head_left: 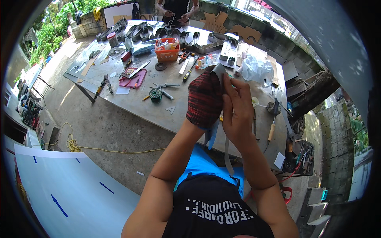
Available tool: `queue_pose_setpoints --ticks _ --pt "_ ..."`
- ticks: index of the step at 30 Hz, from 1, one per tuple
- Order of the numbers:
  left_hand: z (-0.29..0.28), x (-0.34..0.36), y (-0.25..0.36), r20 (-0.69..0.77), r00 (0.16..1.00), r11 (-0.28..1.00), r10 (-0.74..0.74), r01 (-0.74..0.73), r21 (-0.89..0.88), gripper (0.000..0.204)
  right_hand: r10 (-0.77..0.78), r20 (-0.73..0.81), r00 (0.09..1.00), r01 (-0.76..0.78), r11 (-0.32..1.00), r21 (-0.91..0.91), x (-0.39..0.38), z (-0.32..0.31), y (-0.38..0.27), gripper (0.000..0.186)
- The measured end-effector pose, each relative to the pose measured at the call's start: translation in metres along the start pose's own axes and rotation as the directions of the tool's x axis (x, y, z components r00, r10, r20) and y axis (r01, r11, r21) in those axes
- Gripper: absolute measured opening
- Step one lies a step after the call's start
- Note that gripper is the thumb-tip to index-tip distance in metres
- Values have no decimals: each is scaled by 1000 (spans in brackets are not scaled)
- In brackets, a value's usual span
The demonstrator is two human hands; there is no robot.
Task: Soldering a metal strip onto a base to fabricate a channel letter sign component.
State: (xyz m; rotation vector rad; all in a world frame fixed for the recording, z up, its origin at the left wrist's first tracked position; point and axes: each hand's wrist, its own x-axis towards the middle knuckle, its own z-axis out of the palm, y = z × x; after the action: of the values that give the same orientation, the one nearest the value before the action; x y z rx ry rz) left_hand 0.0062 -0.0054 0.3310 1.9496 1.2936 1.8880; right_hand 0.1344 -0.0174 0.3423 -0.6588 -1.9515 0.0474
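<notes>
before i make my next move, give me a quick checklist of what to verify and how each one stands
1. Left grip covered: ok, in a red-and-black knit glove.
2. Right grip covered: not ok, bare.
3. Grey strip in hand: ok, its curled end shows between both grips.
4. Strip edges smooth: cannot tell.
5. Floor beside the table unobstructed: not ok, a yellow cord runs across it.

The one camera sits on the head of a person point(158, 170) and looks down and forward, very wide: the shirt point(214, 190) is closest below, the left hand point(204, 99) and right hand point(239, 107) near the centre, the table point(174, 113) beyond
</notes>
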Motion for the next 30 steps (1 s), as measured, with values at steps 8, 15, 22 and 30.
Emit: queue_pose_setpoints --ticks 8,15,22,30 --pt "-7 -2 -7 72 984 985 -163 166 -41 29 110 189 976 -103 994 -46 21 -42 -4 47" --pt "1 6 8 161 986 970 -32 69 -232 31 44 404 914 -211 901 379 67 -71 48 48" --pt "12 6 17 161 987 969 20 21 -248 31 74 627 775 -446 767 461 88 -88 44 57" --pt "21 4 21 170 985 981 -8 40 -189 34 98 693 714 -551 690 469 91 -104 32 37"
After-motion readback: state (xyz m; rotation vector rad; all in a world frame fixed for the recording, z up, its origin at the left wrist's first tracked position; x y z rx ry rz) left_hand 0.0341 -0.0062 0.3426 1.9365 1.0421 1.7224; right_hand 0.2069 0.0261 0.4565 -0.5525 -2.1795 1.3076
